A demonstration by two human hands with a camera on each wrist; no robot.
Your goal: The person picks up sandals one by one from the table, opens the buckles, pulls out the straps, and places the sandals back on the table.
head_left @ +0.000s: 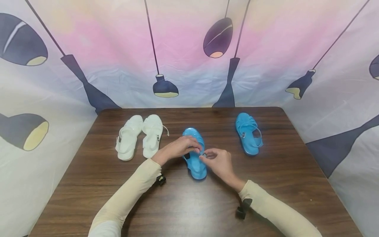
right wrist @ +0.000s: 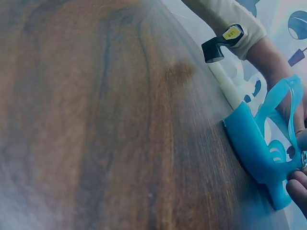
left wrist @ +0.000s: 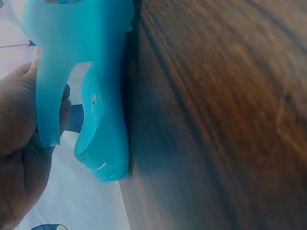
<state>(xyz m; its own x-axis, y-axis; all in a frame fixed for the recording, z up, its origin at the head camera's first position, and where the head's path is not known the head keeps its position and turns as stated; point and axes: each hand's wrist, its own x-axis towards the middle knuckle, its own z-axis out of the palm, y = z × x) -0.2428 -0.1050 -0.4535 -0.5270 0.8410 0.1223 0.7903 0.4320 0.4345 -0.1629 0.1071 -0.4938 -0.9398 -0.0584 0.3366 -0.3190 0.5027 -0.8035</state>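
A blue sandal (head_left: pixel 197 168) lies at the middle of the table, toe pointing away from me. From its left side my left hand (head_left: pixel 180 147) reaches over, fingertips curled at the strap. The left wrist view shows a blue strap (left wrist: pixel 48 105) passing in front of that hand. On the right, my right hand (head_left: pixel 219 162) pinches the small metal buckle (head_left: pixel 205 155) between thumb and fingers. Both sets of fingertips nearly meet over the sandal, partly hiding strap and buckle. In the right wrist view the sandal (right wrist: pixel 249 139) stands at the right edge, its ankle strap (right wrist: pixel 278 96) looped upward.
A second blue sandal (head_left: pixel 251 146) lies at the back right of the brown wooden table (head_left: pixel 278 191). Two white sandals, one left (head_left: pixel 127 146) and one right (head_left: pixel 151 144), lie side by side at the back left. A printed cloth (head_left: pixel 189 82) hangs behind.
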